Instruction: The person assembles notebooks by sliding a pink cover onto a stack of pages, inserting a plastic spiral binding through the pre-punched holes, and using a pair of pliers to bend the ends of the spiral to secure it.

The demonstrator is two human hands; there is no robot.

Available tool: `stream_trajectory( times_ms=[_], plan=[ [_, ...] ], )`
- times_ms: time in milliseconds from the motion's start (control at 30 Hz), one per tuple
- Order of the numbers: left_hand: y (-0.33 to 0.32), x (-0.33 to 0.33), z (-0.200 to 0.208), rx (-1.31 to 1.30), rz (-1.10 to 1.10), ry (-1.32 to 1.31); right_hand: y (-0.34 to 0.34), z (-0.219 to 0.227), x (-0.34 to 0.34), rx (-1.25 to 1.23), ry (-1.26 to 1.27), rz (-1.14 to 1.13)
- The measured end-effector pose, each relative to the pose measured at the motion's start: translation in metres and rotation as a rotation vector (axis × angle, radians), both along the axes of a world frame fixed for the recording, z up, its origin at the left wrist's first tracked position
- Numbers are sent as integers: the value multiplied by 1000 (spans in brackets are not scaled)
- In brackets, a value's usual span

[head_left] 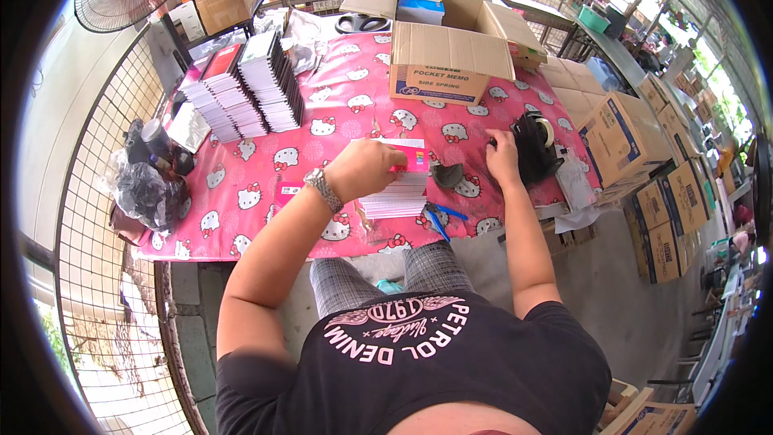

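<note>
My left hand (366, 171), with a metal watch on its wrist, is closed over the top of a stack of small notebooks (392, 208) with white page edges. Its fingers press on the pink-red cover (416, 159) of the top one. To the right, my right hand (503, 158) has bent fingers beside a black tape dispenser (538, 153) with a pale tape roll. A dark bit shows at those fingertips, too small to name. Between my hands lies a dark grey curved piece (448, 175). Blue-handled scissors (442, 219) rest near the table's front edge.
Tall piles of spiral notebooks (270, 84) stand at the back left. An open cardboard box (439, 60) with blue and yellow packs in it sits at the back. A plastic bag (145, 185) lies at the left edge. More cartons (620, 141) are stacked beyond the pink tablecloth's right side.
</note>
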State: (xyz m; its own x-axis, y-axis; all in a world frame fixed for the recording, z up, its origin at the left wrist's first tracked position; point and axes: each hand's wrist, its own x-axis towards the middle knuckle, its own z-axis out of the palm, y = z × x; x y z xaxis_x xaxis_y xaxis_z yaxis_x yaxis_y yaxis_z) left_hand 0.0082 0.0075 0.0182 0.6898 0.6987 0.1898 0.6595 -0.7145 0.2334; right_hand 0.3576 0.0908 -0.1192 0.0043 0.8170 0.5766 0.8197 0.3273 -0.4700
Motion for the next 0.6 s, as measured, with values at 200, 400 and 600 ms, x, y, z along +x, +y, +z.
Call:
stream_trajectory(
  times_ms=[200, 400, 600],
  plan=[
    [8, -6, 11, -65, -25, 23, -42, 66, -53, -107, 219, 190],
    [5, 6, 8, -6, -29, 106, -51, 68, -48, -124, 282, 238],
    [19, -13, 12, -92, -84, -108, -99, 89, -94, -636, 817, 320]
  ],
)
